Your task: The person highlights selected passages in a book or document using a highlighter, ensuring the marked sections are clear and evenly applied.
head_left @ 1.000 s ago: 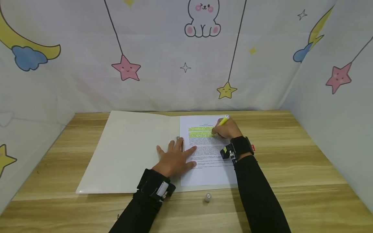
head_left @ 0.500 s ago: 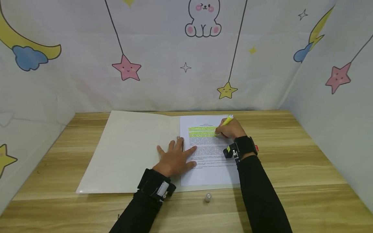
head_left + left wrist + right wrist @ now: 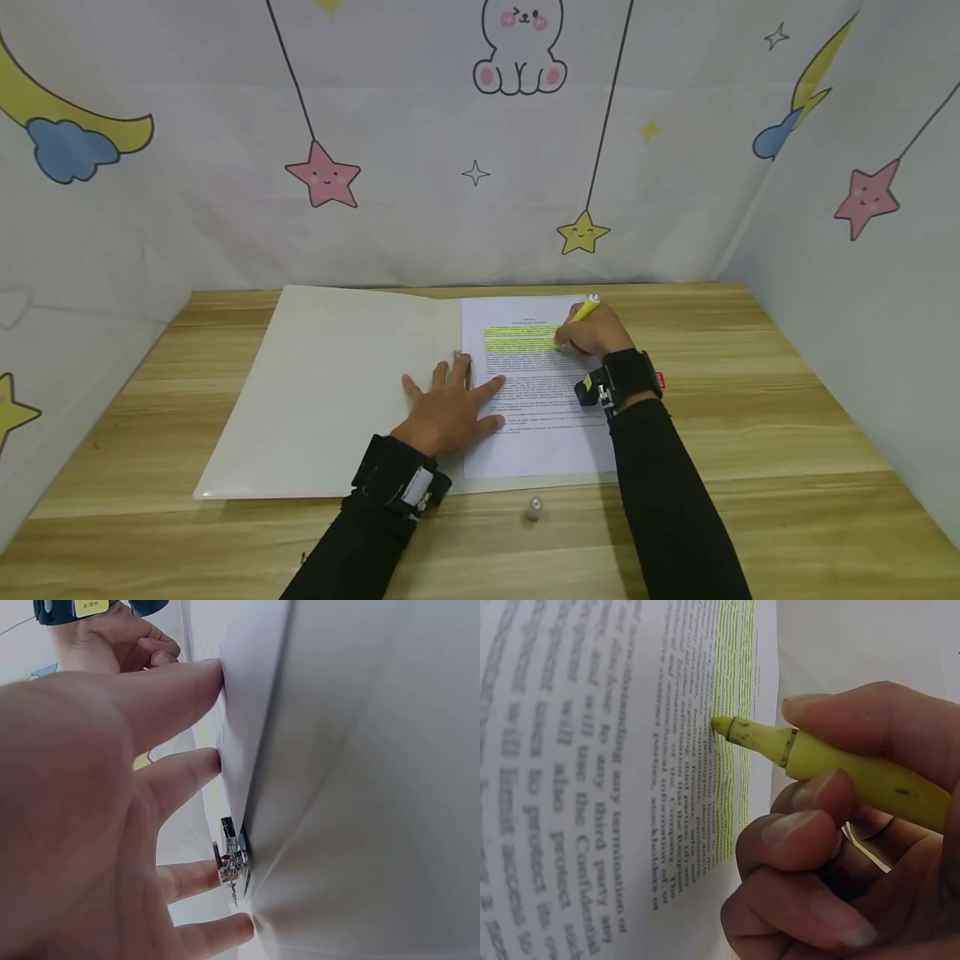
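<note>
In the head view a printed sheet [image 3: 540,454] lies on the right side of an opened white folder [image 3: 337,392]. My right hand [image 3: 597,332] pinches a yellow highlighter [image 3: 862,780] between thumb and fingers. Its tip meets the text at the lower side of the yellow-marked lines [image 3: 735,675] in the right wrist view. My left hand [image 3: 442,417] lies with spread, straight fingers across the folder's middle. Its thumb and index fingertips touch the sheet's left part. A metal clip [image 3: 232,859] at the fold shows beside those fingers in the left wrist view.
A small greyish cap [image 3: 534,508] stands on the wooden table [image 3: 750,433] in front of the folder. White cloth walls [image 3: 420,233] with printed stars enclose the table at the back and both sides.
My right hand has shifted slightly right along the text with the highlighter, and the yellow marking reaches further right. In the last half second it has hardly moved. My left hand stays put.
</note>
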Demonstrator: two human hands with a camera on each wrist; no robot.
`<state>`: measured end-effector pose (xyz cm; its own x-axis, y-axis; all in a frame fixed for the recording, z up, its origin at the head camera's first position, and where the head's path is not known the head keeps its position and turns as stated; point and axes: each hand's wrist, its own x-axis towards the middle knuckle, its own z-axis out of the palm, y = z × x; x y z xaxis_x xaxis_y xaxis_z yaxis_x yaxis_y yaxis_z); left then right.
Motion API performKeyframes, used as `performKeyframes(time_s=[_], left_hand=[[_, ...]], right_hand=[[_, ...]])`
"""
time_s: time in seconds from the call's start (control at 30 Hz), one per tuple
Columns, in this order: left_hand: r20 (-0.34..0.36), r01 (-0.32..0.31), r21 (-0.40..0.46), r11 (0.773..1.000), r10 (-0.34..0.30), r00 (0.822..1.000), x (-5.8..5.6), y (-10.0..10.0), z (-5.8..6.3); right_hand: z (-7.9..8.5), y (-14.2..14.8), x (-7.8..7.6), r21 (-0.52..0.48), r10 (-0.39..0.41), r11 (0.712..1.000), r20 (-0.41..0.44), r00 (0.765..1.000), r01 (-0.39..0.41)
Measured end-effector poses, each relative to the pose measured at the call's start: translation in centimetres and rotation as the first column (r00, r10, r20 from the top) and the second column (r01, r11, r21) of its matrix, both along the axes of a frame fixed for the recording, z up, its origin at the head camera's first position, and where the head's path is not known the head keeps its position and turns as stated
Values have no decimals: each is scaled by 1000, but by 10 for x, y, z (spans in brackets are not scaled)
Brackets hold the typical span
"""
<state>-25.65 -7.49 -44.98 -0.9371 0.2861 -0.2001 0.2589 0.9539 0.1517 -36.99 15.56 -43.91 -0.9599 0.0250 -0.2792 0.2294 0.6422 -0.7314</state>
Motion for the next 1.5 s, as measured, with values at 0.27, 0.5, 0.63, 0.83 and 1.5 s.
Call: performKeyframes(time_s=[0.27,0.5,0.63,0.83,1.5], left_hand=[[-6,0,6,1000,0,1000,0,-1,0],[-11,-1,14,1000,1,1000,0,-1,-1],[-13,-4,13,1000,4,1000,0,-1,-1],[-16,-1,16,1000,1,1000,-1,-1,-3],[-26,0,23,1000,0,1000,-2,-1,-4]], right_hand=[[0,5,-2,53,3,999,3,1000,-3],[2,7,-1,35,-2,999,11,1000,2],[2,8,-1,18,4,1000,12,1000,-5],[1,13,-2,26,-16,1000,13,1000,16],[0,20,-4,63,-42,997,19,999,40]])
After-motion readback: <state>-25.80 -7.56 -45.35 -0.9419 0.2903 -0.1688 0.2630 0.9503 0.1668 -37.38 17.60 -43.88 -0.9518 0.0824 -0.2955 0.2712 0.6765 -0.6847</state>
